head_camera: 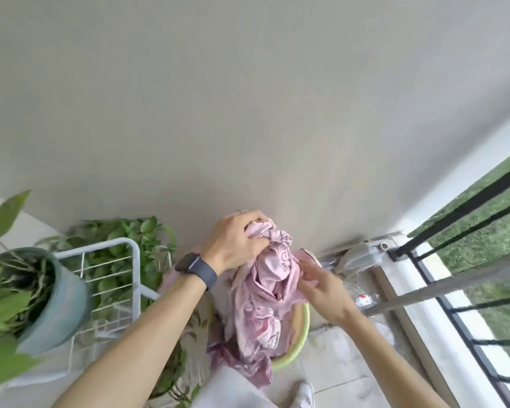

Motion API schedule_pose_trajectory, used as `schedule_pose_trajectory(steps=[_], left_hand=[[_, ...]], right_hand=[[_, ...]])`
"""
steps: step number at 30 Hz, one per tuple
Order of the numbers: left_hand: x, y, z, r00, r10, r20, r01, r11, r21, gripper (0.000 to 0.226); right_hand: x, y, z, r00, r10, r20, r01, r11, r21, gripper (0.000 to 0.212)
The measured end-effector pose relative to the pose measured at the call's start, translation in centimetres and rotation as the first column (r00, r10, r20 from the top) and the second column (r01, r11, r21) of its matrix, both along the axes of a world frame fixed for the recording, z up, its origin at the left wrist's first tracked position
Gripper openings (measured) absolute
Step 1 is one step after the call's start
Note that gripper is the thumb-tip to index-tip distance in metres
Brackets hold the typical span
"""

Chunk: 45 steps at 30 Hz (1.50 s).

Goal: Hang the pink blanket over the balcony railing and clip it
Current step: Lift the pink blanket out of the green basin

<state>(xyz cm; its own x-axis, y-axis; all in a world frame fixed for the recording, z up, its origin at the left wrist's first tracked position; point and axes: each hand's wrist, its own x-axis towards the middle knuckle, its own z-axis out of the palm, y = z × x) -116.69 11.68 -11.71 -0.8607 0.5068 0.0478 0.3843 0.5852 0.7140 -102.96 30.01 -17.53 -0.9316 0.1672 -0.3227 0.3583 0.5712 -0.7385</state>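
Both hands are on the cloth, close together but not touching each other. Left hand [239, 242], dark watch [196, 267] on its wrist, is clamped round the top of the pink blanket [262, 293], fingers curled over a bunched knot of fabric held up in front of the grey wall [248, 113]. Right hand [321, 287] is lower and at the blanket's right side, its fingers [305, 273] laid against a fold; they are blurred, so I cannot tell whether they pinch the cloth or only touch it. The blanket hangs crumpled from the left hand, and its lower end drapes into and over the near rim of a pale green basket [304, 326] standing on the tiled floor [336, 363]. It is nowhere on the balcony railing [465, 207], whose black bars run along the right, well apart from the cloth, with grass [498, 240] beyond. A grey pole [454, 281] slants across in front of those bars. Over on the left a white wire rack [106, 251] stands among green leaves, with a blue-grey plant pot [62, 293] just beside it. Down at the bottom edge, a white shoe [305, 393] shows on the tiles.
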Motion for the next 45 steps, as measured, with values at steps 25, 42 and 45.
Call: schedule_pose_trajectory(steps=[25, 42, 45], left_hand=[[7.1, 7.8, 20.3, 0.944, 0.254, -0.211, -0.199, 0.947, 0.253, 0.14], [3.6, 3.8, 28.7, 0.871, -0.3, 0.388, 0.2, 0.94, 0.278, 0.053], [4.5, 5.0, 25.6, 0.762, -0.343, 0.549, 0.202, 0.932, 0.301, 0.064]], right_hand=[[-3.4, 5.9, 33.0, 0.587, -0.285, -0.758, 0.211, 0.957, -0.197, 0.017], [-0.3, 11.6, 34.5, 0.67, -0.258, -0.696, 0.167, 0.966, -0.198, 0.011], [-0.5, 10.9, 35.0, 0.743, -0.25, -0.62, 0.081, 0.954, -0.289, 0.014]])
